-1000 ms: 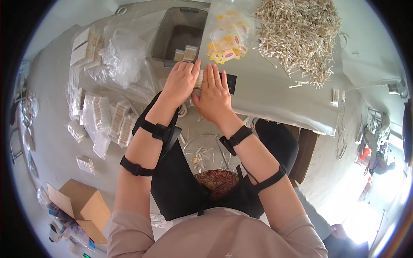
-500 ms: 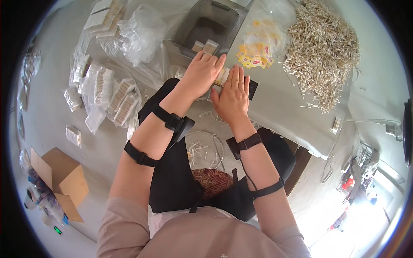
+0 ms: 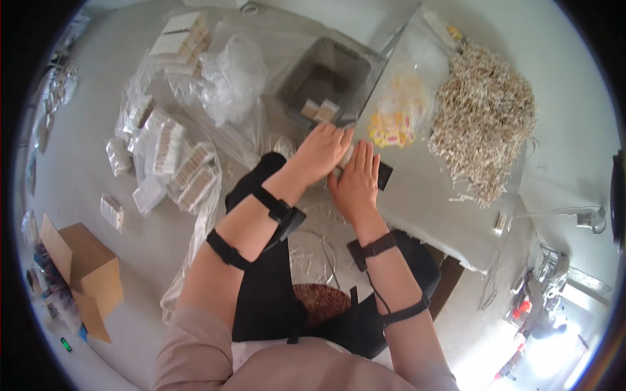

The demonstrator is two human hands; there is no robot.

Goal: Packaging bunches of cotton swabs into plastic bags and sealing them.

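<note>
Small pale thing (image 3: 342,171) at near left edge of tabletop (image 3: 430,202), mostly hidden between both hands. Left hand (image 3: 321,151) flat, fingers straight, grip open, touching it. Right hand (image 3: 357,181) flat beside, grip open. Yellow packets (image 3: 390,130) just past fingers. Big heap of pale sticks (image 3: 484,124) farther right. Grey bin (image 3: 326,81) off tabletop's left edge.

A small pale packet (image 3: 343,158) lies flat, mostly covered, between the left hand (image 3: 321,151) and right hand (image 3: 357,184).

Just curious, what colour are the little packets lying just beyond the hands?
Yellow, with bits of white and red, the small packets show best in the head view.
</note>
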